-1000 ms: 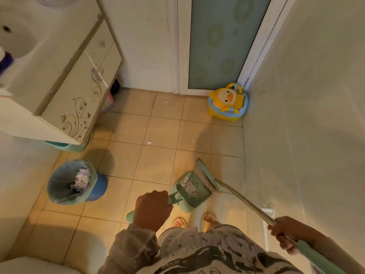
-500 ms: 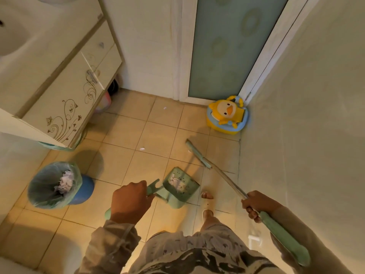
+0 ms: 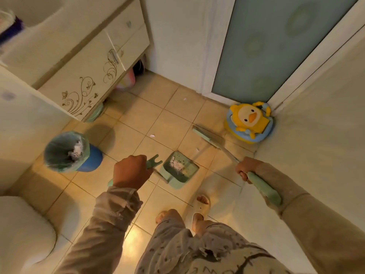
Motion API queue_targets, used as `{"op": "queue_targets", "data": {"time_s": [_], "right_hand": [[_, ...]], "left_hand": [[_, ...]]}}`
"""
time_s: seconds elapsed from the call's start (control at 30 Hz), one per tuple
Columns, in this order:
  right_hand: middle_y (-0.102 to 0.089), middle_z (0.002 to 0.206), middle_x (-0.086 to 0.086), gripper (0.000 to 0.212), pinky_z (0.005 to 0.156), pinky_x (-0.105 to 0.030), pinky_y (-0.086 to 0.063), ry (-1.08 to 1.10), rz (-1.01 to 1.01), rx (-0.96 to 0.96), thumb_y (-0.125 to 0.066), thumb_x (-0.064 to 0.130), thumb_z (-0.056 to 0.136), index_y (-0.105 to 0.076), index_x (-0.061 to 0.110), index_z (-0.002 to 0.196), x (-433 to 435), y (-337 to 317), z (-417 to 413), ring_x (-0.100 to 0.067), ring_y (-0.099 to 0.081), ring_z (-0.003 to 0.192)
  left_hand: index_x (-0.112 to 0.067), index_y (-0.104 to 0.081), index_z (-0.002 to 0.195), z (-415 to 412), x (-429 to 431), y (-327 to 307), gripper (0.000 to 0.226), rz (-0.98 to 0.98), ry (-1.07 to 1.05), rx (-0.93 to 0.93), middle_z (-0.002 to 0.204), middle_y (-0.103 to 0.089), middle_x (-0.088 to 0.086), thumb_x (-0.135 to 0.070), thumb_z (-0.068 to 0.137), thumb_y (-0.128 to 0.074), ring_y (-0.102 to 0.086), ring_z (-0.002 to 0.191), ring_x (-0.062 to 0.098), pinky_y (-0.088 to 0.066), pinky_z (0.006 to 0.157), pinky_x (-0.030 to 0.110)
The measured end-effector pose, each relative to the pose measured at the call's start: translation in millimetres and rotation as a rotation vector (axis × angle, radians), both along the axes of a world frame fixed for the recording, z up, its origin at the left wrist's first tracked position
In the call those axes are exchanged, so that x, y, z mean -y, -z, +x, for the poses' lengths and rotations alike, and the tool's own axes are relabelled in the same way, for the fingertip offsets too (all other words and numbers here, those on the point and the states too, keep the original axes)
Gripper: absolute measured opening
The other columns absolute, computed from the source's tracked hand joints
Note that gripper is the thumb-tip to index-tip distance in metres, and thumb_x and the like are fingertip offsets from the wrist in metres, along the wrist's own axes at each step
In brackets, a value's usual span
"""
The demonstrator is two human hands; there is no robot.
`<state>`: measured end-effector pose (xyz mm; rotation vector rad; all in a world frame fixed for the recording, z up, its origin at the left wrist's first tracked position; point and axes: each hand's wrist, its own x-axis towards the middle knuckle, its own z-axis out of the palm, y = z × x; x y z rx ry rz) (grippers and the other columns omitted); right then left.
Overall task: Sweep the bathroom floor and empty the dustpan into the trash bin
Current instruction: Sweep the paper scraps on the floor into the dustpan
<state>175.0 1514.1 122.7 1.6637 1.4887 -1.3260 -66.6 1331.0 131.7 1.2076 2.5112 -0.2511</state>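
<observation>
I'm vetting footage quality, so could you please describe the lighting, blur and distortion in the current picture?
Head view: dim, warm yellow light; glare on the floor tiles by the feet; the trash bin casts a soft shadow; wide-angle perspective slants the door frame; the broom is motion-blurred, the dustpan sharper.

Dustpan (image 3: 178, 171), just beyond the left hand (image 3: 131, 172) grip: matt mint plastic, crumpled paper (image 3: 174, 165) inside. Broom (image 3: 229, 154): we read dull metal ahead of the right hand (image 3: 245, 170) grip, matt green plastic behind it. Floor tiles (image 3: 138, 240) smooth, glossy. Bin liner (image 3: 59, 147) thin shiny film. Our sleeves (image 3: 110, 214) soft matt cloth, wrinkled at the left cuff.
</observation>
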Motion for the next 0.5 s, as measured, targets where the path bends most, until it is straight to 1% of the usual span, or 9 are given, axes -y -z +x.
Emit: {"op": "queue_targets", "data": {"time_s": [0.07, 0.13, 0.17, 0.23, 0.27, 0.33, 0.37, 0.43, 0.5], "right_hand": [[-0.045, 0.033, -0.001, 0.038, 0.044, -0.019, -0.033, -0.056, -0.020, -0.017, -0.040, 0.003, 0.090, -0.038, 0.009, 0.053, -6.1, 4.8, -7.5, -0.013, -0.039, 0.044], [-0.044, 0.025, 0.002, 0.040, 0.045, -0.018, -0.033, -0.089, -0.062, 0.006, -0.039, 0.005, 0.092, -0.039, 0.009, 0.052, -1.5, 14.0, -14.0, -0.013, -0.039, 0.046], [-0.041, 0.021, 0.002, 0.042, 0.046, -0.016, -0.031, -0.068, -0.029, 0.038, -0.040, 0.006, 0.093, -0.036, 0.010, 0.051, 2.4, 15.2, -19.2, -0.013, -0.036, 0.049], [-0.040, 0.032, -0.003, 0.042, 0.046, -0.013, -0.027, -0.207, 0.011, 0.027, -0.045, 0.005, 0.091, -0.033, 0.012, 0.052, 13.0, 17.6, -17.6, -0.011, -0.031, 0.051], [-0.042, 0.036, -0.004, 0.040, 0.045, -0.012, -0.029, -0.200, -0.040, 0.028, -0.046, 0.004, 0.090, -0.034, 0.012, 0.053, 17.3, 22.3, -16.3, -0.011, -0.033, 0.050], [-0.046, 0.033, -0.001, 0.034, 0.039, -0.016, -0.035, -0.175, -0.174, 0.003, -0.043, 0.003, 0.088, -0.038, 0.010, 0.055, 21.4, 22.4, -3.2, -0.011, -0.041, 0.043], [-0.044, 0.032, -0.001, 0.035, 0.036, -0.016, -0.034, -0.095, -0.188, 0.021, -0.039, 0.003, 0.088, -0.037, 0.010, 0.054, 20.5, 17.1, 2.6, -0.010, -0.041, 0.036], [-0.038, 0.026, 0.001, 0.038, 0.030, -0.010, -0.029, -0.031, -0.237, 0.025, -0.034, 0.001, 0.090, -0.033, 0.011, 0.054, 10.4, 10.8, 15.5, -0.007, -0.036, 0.022], [-0.035, 0.026, 0.002, 0.036, 0.028, -0.007, -0.027, 0.039, -0.314, -0.014, -0.033, 0.000, 0.092, -0.033, 0.011, 0.059, -2.4, 3.8, 27.3, -0.005, -0.033, 0.018]], "left_hand": [[-0.017, -0.064, 0.100, 3.2, -9.5, 1.5, 0.031, -0.025, -0.011, 0.015, 0.095, -0.071, 0.005, -0.044, 0.091, -0.050, -0.066, 0.090, 0.025, -0.050, 0.075, 0.030], [-0.017, -0.064, 0.101, 3.1, -13.8, 2.5, 0.031, -0.031, -0.027, 0.028, 0.097, -0.070, 0.005, -0.042, 0.091, -0.050, -0.065, 0.092, 0.026, -0.049, 0.075, 0.031], [-0.016, -0.064, 0.101, 1.9, -14.8, 2.7, 0.030, -0.029, -0.039, 0.036, 0.097, -0.070, 0.005, -0.041, 0.092, -0.050, -0.065, 0.092, 0.025, -0.048, 0.075, 0.030], [-0.016, -0.064, 0.103, -0.6, -15.6, 2.3, 0.030, -0.033, -0.046, 0.048, 0.098, -0.070, 0.005, -0.040, 0.092, -0.049, -0.065, 0.092, 0.024, -0.047, 0.074, 0.030], [-0.016, -0.064, 0.104, -0.9, -15.4, 2.1, 0.030, -0.040, -0.043, 0.053, 0.098, -0.070, 0.005, -0.039, 0.093, -0.049, -0.065, 0.092, 0.024, -0.048, 0.076, 0.031], [-0.016, -0.064, 0.106, 0.6, -14.9, 1.3, 0.029, -0.041, -0.035, 0.068, 0.099, -0.070, 0.005, -0.037, 0.093, -0.048, -0.065, 0.093, 0.024, -0.050, 0.082, 0.033], [-0.016, -0.064, 0.107, 2.2, -15.0, 0.8, 0.028, -0.035, -0.029, 0.073, 0.099, -0.070, 0.006, -0.035, 0.093, -0.048, -0.065, 0.093, 0.024, -0.051, 0.083, 0.033], [-0.015, -0.064, 0.106, 4.7, -14.6, -0.1, 0.028, -0.025, -0.009, 0.066, 0.098, -0.070, 0.006, -0.035, 0.093, -0.048, -0.065, 0.092, 0.024, -0.050, 0.081, 0.032], [-0.014, -0.064, 0.106, 5.5, -12.6, 0.1, 0.029, -0.022, 0.009, 0.058, 0.098, -0.070, 0.007, -0.035, 0.093, -0.048, -0.065, 0.090, 0.024, -0.049, 0.078, 0.031]]}}
